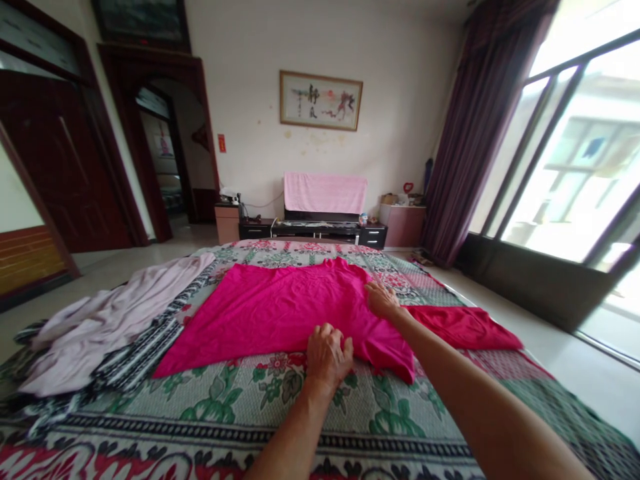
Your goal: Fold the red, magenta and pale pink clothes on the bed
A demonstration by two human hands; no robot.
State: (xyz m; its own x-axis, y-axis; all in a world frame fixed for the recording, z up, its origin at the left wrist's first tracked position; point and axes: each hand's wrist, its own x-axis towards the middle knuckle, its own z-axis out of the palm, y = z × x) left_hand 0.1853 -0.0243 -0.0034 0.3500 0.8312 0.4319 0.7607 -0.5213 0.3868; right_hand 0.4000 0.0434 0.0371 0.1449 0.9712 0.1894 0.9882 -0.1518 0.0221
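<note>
A bright pink shirt (280,300) lies spread out, slightly wrinkled, on the flower-patterned cover (210,403). Its hem is toward the left and its neck and sleeve end toward the right. My left hand (329,353) is at the near edge of the shirt, fingers curled down on the cloth with the thumb on the right. Farther back, my right hand (383,300) has its fingers bent onto the shirt's right edge near the neck. The fingertips of both hands are partly hidden against the fabric.
At the right lies a folded red garment (465,327). A pale pink garment (125,303) and a black-and-white striped cloth (137,353) are heaped at the left. Beyond the cover stand a low black cabinet (373,236) and a television under a pink cloth (325,192).
</note>
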